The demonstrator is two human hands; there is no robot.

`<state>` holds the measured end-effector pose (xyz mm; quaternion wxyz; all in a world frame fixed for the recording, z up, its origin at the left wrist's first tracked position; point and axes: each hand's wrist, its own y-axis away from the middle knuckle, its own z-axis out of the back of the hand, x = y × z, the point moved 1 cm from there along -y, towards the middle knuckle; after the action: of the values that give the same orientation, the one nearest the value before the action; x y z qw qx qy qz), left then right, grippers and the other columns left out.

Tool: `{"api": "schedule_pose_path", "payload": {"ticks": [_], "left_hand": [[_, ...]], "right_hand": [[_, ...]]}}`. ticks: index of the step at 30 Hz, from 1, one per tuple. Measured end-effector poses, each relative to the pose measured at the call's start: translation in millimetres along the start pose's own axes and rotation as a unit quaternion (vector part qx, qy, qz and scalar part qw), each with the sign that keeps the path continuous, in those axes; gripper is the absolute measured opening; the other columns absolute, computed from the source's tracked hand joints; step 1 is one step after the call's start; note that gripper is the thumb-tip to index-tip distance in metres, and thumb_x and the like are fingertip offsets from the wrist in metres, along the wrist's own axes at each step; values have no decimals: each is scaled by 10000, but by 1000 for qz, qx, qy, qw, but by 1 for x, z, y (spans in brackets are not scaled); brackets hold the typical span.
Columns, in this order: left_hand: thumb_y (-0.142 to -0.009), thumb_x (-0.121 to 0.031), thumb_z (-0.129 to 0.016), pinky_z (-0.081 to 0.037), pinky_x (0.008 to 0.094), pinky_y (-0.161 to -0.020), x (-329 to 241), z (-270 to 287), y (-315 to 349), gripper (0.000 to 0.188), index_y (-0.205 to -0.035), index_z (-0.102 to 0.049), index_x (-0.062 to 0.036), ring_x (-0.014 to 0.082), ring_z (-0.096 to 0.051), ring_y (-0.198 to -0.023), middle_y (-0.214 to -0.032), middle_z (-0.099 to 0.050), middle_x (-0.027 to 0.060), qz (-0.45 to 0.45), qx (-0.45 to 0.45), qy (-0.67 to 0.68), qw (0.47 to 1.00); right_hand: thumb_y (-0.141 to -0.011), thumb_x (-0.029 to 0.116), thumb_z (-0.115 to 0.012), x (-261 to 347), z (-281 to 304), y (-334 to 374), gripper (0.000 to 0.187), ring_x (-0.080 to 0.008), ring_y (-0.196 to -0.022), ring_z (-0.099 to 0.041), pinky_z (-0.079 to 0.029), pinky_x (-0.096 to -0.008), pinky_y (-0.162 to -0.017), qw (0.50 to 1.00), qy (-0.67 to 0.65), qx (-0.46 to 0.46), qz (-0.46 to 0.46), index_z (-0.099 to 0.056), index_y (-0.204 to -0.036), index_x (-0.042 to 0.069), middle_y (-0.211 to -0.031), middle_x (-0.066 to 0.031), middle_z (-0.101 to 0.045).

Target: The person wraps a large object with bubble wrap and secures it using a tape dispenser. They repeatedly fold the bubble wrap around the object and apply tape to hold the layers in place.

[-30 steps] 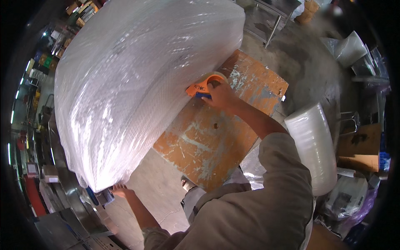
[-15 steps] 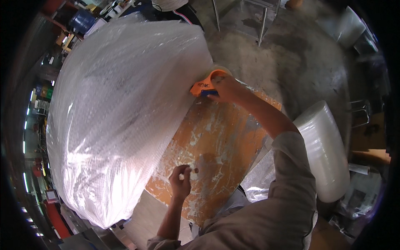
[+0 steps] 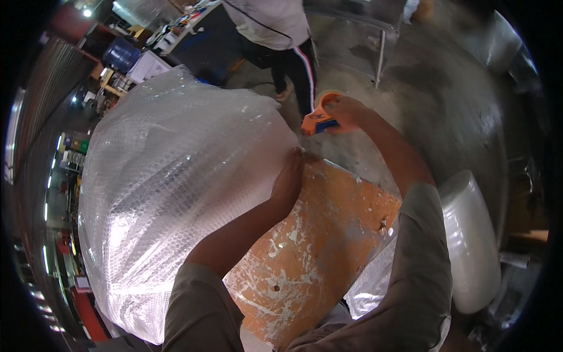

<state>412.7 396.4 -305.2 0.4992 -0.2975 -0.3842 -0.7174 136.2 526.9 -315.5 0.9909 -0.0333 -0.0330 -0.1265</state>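
A large bulky bundle in clear bubble wrap leans over a worn orange-brown tabletop with white scrapes. My left hand presses along the wrap's right edge near the table's far corner, its fingers straight and partly lost against the plastic. Beyond that corner, my right hand is wrapped around an orange tape dispenser with a blue part underneath. The dispenser is in the air, just right of the wrap and apart from the tabletop. Whether a strip of tape runs from it cannot be seen.
A tall roll of bubble wrap stands right of the table. Loose silvery wrap hangs by the near right edge. Past the bundle stands another person in dark striped trousers. A metal-legged table is further back.
My left hand has risen from over the tabletop to the wrap's edge. My right hand has moved the tape dispenser rightward, away from the wrap. More of the other person shows.
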Motion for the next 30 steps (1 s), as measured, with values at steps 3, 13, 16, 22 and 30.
{"api": "schedule_pose_path", "payload": {"ticks": [3,13,16,22,30], "left_hand": [[-975,-301,-523,-290,508,-1207,9,-15,-24,577,-1440,-497,40,383,-408,-1439,-1506,-488,223,-13,-26,42,999],[-961,-335,-570,-274,517,-1206,23,-6,-96,495,-1334,-582,-9,364,-452,-1400,-1426,-544,197,-41,100,180,978],[-957,-346,-584,-269,519,-1206,27,3,-105,472,-1302,-607,-24,359,-465,-1389,-1402,-561,190,-45,96,199,974],[-949,-366,-612,-260,525,-1205,23,26,-47,429,-1238,-658,-53,348,-491,-1366,-1354,-594,175,10,-6,357,934],[-830,-188,-767,-519,464,-986,-48,87,389,296,-1083,-689,-56,340,-628,-1159,-1161,-672,140,416,-392,438,694]], "right_hand": [[-806,447,-764,-15,6,-27,491,-357,-1074,-661,-532,-478,-921,1000,-13,5,-13,-655,-1061,41,-1047,-188,-702],[-972,522,-621,17,-14,-48,570,-403,-819,-720,-525,-475,-741,883,-284,-162,-339,-723,-1001,-38,-840,-247,-718],[-942,524,-659,37,-34,4,580,-447,-961,-711,-532,-497,-810,846,-323,-187,-380,-718,-1120,-25,-980,-284,-722],[-971,500,-648,166,-62,200,547,-328,-812,-698,-519,-442,-729,815,-415,-195,-355,-672,-1114,-28,-929,-189,-715],[-940,472,-675,427,-33,254,598,-432,-1002,-686,-534,-459,-868,911,-318,-117,-234,-593,-1298,1,-1107,-245,-687]]}}
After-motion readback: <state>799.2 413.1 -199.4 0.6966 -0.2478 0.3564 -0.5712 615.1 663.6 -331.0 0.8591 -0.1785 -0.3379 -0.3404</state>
